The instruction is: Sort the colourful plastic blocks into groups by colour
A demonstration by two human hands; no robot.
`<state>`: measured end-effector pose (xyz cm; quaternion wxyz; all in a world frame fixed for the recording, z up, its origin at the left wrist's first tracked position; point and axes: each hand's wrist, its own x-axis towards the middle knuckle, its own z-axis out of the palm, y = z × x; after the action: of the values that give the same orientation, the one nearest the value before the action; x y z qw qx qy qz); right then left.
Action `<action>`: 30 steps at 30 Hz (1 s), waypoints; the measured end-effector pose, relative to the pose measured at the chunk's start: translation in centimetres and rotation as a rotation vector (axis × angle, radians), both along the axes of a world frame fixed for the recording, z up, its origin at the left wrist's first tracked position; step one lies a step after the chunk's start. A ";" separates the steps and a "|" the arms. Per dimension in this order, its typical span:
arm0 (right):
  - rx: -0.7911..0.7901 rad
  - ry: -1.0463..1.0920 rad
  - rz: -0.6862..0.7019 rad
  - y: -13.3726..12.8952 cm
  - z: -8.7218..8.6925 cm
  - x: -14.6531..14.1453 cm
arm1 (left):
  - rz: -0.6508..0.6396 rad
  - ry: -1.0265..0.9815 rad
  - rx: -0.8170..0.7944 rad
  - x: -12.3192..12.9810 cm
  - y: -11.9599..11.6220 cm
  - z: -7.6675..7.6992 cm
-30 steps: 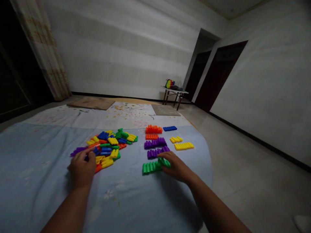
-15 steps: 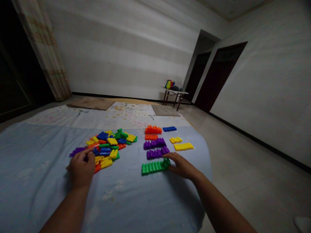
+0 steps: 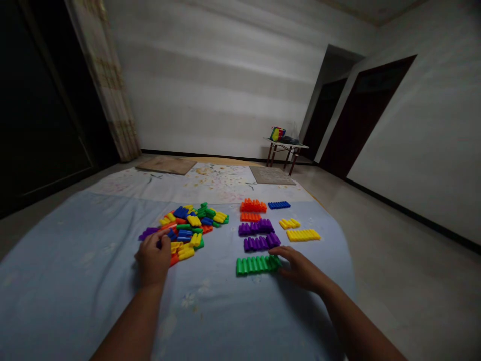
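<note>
My left hand (image 3: 155,255) rests with curled fingers at the near left edge of a mixed pile of coloured pieces (image 3: 185,235); what its fingers hold is hidden. My right hand (image 3: 296,265) pinches the right end of a row of green pieces (image 3: 255,265). Behind that row lie two purple rows (image 3: 256,243), orange rows (image 3: 253,205), a short blue row (image 3: 278,205) and two yellow groups (image 3: 302,235).
A blue sheet (image 3: 210,311) covers the round surface. Two flat boards, one brown (image 3: 166,165) and one greyish (image 3: 272,175), lie at its far side. Beyond stands a small table (image 3: 287,144) with a colourful bag (image 3: 277,134) on it.
The view has turned left, so everything sits further right. The last green piece at my right fingers now lies lower, in line with the green row. My left hand has stayed at the pile.
</note>
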<state>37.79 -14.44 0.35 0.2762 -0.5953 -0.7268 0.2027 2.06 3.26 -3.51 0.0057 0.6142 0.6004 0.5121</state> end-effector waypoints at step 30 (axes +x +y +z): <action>-0.130 0.062 -0.232 0.5 -2.3 0.6 | 0.015 -0.014 -0.068 0.0 -0.1 0.4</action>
<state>38.42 -13.96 -1.98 0.2808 -0.6855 -0.6295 0.2345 2.10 3.14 -3.08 0.0268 0.6056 0.6219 0.4958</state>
